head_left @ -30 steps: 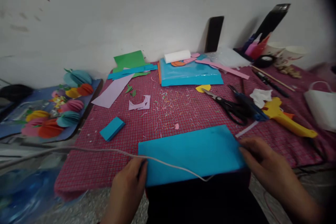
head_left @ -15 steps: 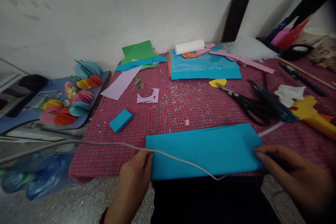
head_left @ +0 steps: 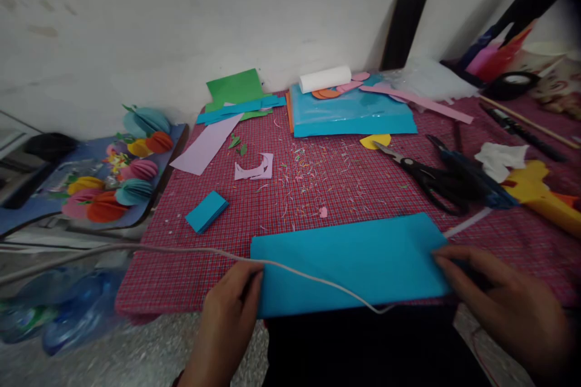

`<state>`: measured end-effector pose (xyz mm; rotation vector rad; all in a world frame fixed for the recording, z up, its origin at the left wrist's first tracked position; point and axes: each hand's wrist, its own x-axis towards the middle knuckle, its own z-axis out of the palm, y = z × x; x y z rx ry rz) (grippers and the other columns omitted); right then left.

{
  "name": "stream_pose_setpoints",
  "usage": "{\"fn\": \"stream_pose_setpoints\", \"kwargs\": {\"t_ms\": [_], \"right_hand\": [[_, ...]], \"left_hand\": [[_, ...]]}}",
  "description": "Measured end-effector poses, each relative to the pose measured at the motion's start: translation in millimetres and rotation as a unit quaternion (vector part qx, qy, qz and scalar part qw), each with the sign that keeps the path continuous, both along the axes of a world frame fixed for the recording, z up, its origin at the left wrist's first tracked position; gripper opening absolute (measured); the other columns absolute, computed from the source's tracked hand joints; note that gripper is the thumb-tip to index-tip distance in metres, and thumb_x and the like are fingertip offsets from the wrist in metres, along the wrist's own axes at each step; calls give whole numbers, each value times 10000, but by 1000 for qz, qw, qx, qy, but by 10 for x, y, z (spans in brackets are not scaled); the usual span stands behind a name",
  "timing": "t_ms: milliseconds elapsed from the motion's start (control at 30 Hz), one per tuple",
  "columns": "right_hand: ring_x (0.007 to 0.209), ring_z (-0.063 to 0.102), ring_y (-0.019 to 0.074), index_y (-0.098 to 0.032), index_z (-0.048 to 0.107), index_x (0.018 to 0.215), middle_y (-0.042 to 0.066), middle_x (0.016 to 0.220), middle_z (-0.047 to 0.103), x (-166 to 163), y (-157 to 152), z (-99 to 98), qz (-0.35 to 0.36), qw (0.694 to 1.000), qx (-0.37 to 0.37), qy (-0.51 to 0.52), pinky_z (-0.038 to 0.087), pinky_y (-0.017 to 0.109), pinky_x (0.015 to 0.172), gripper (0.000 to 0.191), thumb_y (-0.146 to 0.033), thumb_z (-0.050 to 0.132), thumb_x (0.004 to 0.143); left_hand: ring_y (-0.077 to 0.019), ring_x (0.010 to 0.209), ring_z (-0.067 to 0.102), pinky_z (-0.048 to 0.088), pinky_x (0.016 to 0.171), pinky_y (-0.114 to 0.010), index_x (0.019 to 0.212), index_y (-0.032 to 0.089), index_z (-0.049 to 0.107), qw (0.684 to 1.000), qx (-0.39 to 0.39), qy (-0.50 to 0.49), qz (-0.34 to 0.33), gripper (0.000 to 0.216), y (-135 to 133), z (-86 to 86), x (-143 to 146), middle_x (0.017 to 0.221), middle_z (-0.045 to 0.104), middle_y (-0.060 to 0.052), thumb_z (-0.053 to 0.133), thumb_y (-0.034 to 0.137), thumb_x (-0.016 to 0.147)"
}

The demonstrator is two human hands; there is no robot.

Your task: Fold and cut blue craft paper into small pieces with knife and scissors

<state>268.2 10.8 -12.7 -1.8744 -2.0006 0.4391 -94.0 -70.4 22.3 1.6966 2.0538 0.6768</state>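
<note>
1. At the near edge of the bench (head_left: 181,281) lies blue paper (head_left: 354,248), ends pinched in the grip of left hand (head_left: 229,305) and right hand (head_left: 508,296)
2. Near the wall, a clear sleeve (head_left: 329,107) holds blue sheets (head_left: 358,127)
3. At far right, paper cups (head_left: 560,78), contents unclear

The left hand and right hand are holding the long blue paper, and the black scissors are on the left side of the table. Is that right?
Not quite: the black scissors are on the right side of the table, as the head view shows. The left hand and right hand are holding the long blue paper.
</note>
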Motion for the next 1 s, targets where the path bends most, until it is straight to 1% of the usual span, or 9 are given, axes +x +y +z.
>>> {"fn": "stream_pose_setpoints", "kwargs": {"t_ms": [67,167,233,333,500,667,800,900,1000], "right_hand": [[665,693,219,-276,654,878,12,841,732,-2,4,-2,-4,1000,-2,5,527,293,614,263,-474,505,787],[646,692,224,-285,654,873,9,835,734,-9,6,10,-13,1000,-4,11,520,295,572,269,-488,505,778],[649,692,228,-291,654,877,8,833,734,-18,2,23,-14,1000,-2,15,522,301,578,269,-493,509,774],[619,679,219,-296,652,867,6,810,728,-28,-12,38,-6,1000,-2,21,527,303,618,244,-479,517,781],[625,678,220,-316,657,885,9,834,730,1,-32,17,0,1000,-9,18,525,309,614,238,-485,519,790],[633,681,213,-305,659,870,4,820,727,17,-23,-9,3,1000,-1,15,525,305,610,246,-489,522,782],[626,678,206,-293,660,897,14,835,727,-11,-22,24,4,1000,-4,6,518,299,594,258,-484,517,798],[596,674,204,-277,664,876,17,818,729,-47,-17,59,6,1000,5,16,527,304,600,301,-512,491,804],[617,685,217,-260,664,841,28,804,732,-86,-4,85,8,999,23,36,540,318,623,342,-536,465,806]], "left_hand": [[-170,764,666,517,667,-256,907,225,653,1000,19,-20,-5,165,-22,0,-2,864,709,-12,512,298,859],[-168,719,660,523,632,-252,923,224,655,999,11,-35,-5,168,-59,-1,-4,842,705,-16,523,304,856],[-169,711,661,529,642,-262,937,225,651,1000,7,-27,3,178,-69,-3,0,838,705,-17,505,299,865],[-177,771,671,535,693,-278,935,230,645,1000,13,-10,5,184,-51,-3,8,878,709,-20,476,270,874],[-178,785,669,541,708,-287,915,231,650,1000,20,10,-8,193,-11,-9,-6,871,702,-21,463,242,870],[-191,858,659,538,773,-314,924,213,662,999,31,31,-24,209,-25,-42,-32,924,684,-48,459,234,878],[-189,867,659,541,752,-300,923,213,663,998,28,43,-25,222,-23,-41,-24,935,674,-51,444,223,894],[-187,845,659,542,730,-293,901,216,667,998,27,47,-27,222,-5,-40,-17,914,671,-47,445,221,893],[-184,831,655,539,723,-287,886,217,669,997,37,53,-29,225,16,-66,-30,900,666,-47,444,221,893]]}}
